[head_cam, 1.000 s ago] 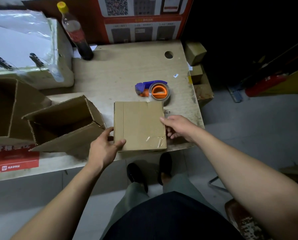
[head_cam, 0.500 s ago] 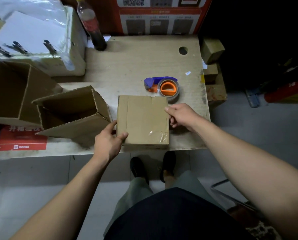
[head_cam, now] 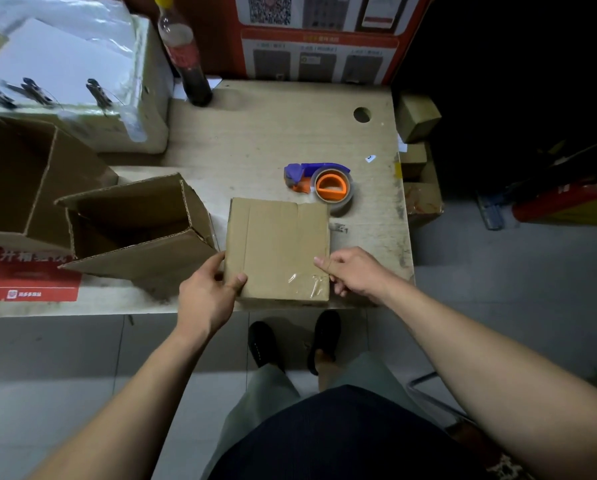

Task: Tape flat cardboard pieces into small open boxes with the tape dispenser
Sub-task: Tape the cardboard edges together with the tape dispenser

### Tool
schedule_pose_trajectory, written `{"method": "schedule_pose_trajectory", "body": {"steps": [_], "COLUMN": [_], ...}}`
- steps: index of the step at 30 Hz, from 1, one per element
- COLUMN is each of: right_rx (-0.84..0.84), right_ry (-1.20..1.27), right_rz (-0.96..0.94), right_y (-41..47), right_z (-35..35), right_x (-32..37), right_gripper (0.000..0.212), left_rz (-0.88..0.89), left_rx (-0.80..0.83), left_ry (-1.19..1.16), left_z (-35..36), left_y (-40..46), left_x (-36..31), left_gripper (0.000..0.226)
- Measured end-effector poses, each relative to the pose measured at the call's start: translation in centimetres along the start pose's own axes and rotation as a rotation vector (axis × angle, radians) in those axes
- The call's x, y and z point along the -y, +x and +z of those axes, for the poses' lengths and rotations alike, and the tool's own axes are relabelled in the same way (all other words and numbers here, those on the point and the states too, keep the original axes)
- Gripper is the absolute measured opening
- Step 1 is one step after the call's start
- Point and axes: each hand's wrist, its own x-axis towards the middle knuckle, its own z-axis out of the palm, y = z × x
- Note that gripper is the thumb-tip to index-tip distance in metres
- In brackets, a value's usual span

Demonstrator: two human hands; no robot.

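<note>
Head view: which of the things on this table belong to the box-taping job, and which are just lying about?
Job:
- flat cardboard piece, held by the left hand and right hand
- tape dispenser, beyond it
- open boxes, to its left

Lying about:
- dark bottle at the back
- white clipped box, back left
- red label

No legible text (red sticker (head_cam: 30, 275) blurred)

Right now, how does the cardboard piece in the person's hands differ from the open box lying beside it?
The flat cardboard piece lies folded flat; the open cardboard box is spread open, lying on its side. The flat piece shows clear tape near one corner; none shows on the open box. Left hand and right hand hold the flat piece only. Both are brown cardboard.
</note>
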Motion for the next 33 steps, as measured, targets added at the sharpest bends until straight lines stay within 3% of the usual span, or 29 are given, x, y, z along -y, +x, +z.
{"method": "schedule_pose_trajectory", "body": {"steps": [3,9,11,13,15,18,20,23,26,29,33], "right_rx": [0.122,0.166,0.053,-0.250,-0.451,-0.384,-0.305,-0.353,-0.406,-0.416,-0.363], "right_ry": [0.119,-0.149,-0.204,-0.311,-0.524,-0.835,-0.992,-1.115,-0.973,-0.586,-0.178], "right_rz": [0.048,0.011,-0.024,-0.145,-0.272,-0.326,-0.309,-0.254,-0.123,-0.003,-0.226], "right_y": [-0.1,1.3,2.4,4.5,7.3,11.8,14.1,15.2,14.6,11.9,5.2], "right_z": [-0.1,-3.0,-4.9,-6.7,-7.7,-8.1,-7.9,-7.2,-8.0,-9.8,-11.2], "right_x": [-0.2,2.3,3.9,5.4,6.8,8.2,8.7,8.7,7.6,6.4,5.4], "right_gripper": [0.027,0.034,0.037,0.026,0.040,0.064,0.054,0.028,0.034,0.057,0.063], "left_rz": [-0.006,-0.053,-0.062,-0.078,-0.095,-0.092,-0.066,-0.039,-0.020,-0.004,0.221], "left_rx": [-0.025,-0.017,-0.017,-0.028,-0.040,-0.080,-0.129,-0.181,-0.213,-0.210,-0.210], "left_ry": [0.002,0.007,0.020,0.011,-0.015,0.030,0.100,0.188,0.309,0.441,0.580], "left_z": [0.0,-0.2,-0.2,-0.1,0.0,0.2,0.5,1.0,1.9,2.0,1.6], "left_y": [-0.3,0.5,0.5,0.3,0.1,-0.6,-1.3,-2.2,-2.3,-2.5,-3.1], "left_x": [0.1,0.2,0.2,0.1,0.1,-0.6,-1.4,-2.1,-2.6,-3.0,-5.8], "left_gripper": [0.063,0.073,0.069,0.066,0.064,0.060,0.056,0.051,0.044,0.037,0.039]}}
